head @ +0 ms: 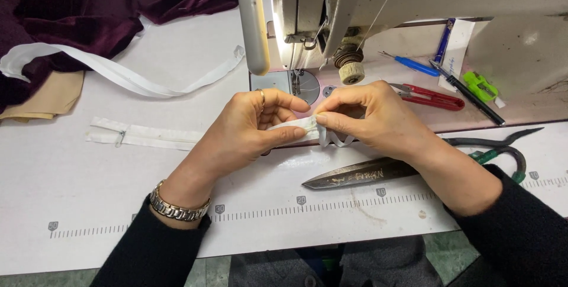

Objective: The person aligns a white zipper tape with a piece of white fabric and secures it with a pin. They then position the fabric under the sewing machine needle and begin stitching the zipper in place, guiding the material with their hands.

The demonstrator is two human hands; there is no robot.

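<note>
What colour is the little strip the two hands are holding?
White. The strip is pinched between the left hand and right hand, seen best in the head view.

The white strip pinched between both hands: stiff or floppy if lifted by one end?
Probably floppy: the strip loops limply below the right hand. Likely light, since the left hand holds it with fingertips alone. It looks like thin fabric, so it would probably bend rather than break.

Large tailor's shears [414,165] lie near red snips [435,99], a blue-handled tool [416,65], perhaps a seam ripper, and maroon velvet [71,9].
</note>
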